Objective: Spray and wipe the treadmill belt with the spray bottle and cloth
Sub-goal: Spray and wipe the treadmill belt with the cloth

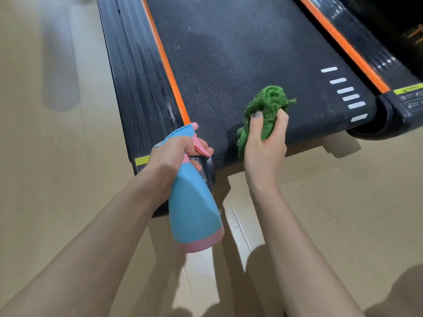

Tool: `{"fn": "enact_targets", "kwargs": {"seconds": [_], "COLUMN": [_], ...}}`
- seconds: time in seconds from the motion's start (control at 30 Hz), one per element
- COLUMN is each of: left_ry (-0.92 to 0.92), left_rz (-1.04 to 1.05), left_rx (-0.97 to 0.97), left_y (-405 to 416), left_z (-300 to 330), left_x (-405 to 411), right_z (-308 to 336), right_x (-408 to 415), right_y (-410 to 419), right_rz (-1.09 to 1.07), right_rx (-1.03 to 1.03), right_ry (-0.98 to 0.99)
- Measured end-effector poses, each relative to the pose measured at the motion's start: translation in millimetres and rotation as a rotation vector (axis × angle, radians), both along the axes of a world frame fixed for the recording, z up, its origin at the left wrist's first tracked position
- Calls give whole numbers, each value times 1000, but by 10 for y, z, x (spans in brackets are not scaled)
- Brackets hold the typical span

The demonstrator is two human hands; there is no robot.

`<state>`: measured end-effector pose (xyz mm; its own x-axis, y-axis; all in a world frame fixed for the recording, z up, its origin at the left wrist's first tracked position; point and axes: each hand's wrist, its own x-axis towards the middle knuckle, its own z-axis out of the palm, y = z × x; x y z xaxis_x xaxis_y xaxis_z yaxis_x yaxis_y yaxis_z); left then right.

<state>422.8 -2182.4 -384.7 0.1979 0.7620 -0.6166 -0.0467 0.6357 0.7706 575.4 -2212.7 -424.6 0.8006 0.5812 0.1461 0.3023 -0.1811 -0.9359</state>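
The black treadmill belt point(229, 53) runs away from me, with orange strips along both sides. My left hand point(170, 156) grips the neck of a blue spray bottle point(194, 211) with a pink base and pink trigger, fingers curled on the trigger, nozzle aimed at the belt's near left corner. My right hand point(265, 147) holds a bunched green cloth point(265, 108) over the belt's near end, close to its rear edge. A paler, damp-looking patch shows on the belt farther up.
Ribbed black side rails point(137, 72) flank the belt. White dashes point(343, 90) mark its right edge, and a yellow warning label point(407, 89) sits on the right rear end cap. Beige floor point(45, 110) surrounds the treadmill's rear end.
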Motion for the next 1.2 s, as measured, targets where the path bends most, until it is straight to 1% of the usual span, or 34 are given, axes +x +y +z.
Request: {"fn": "enact_targets", "kwargs": {"seconds": [0.03,0.1,0.13,0.17,0.27,0.4,0.47,0.53,0.57,0.6,0.67,0.7,0.8,0.87,0.97,1.2], "left_ry": [2,20,29,27,15,16,3,13,19,12,-4,-1,18,23,20,5], "left_rz": [5,-6,-15,-20,1,-11,3,-8,-13,-16,-10,-7,-28,-27,-28,-20], "left_rx": [1,17,24,28,39,54,51,61,66,64,50,48,38,56,68,70], "left_y": [1,-7,-13,-17,-11,-41,-41,-47,-57,-60,-56,-61,-49,-39,-35,-45], "left_z": [2,-18,-27,-33,-39,-32,-30,-38,-32,-29,-25,-23,-29,-44,-62,-47], "left_x": [-10,-19,-23,-27,-38,-30,-40,-47,-47,-47,-44,-41,-20,-27,-43,-8], "right_z": [-103,-419,-575,-698,-851,-937,-1120,-1369,-1482,-1544,-1532,-1462,-1043,-838,-820,-905], "right_x": [-30,-147,-197,-217,-163,-104,-23,116,174,205,175,131,3,-73,-175,-209], "right_y": [-39,-143,-191,-223,-237,-389,-604,-915,-1082,-1216,-1251,-1178,-796,-558,-404,-505], "right_rz": [63,279,374,423,412,487,529,534,494,426,266,209,128,207,383,416], "right_rx": [-57,-196,-244,-270,-286,-281,-390,-543,-604,-639,-625,-572,-273,-162,-221,-269], "right_ry": [-101,-302,-371,-404,-434,-506,-576,-659,-654,-607,-473,-405,-295,-298,-365,-338]}}
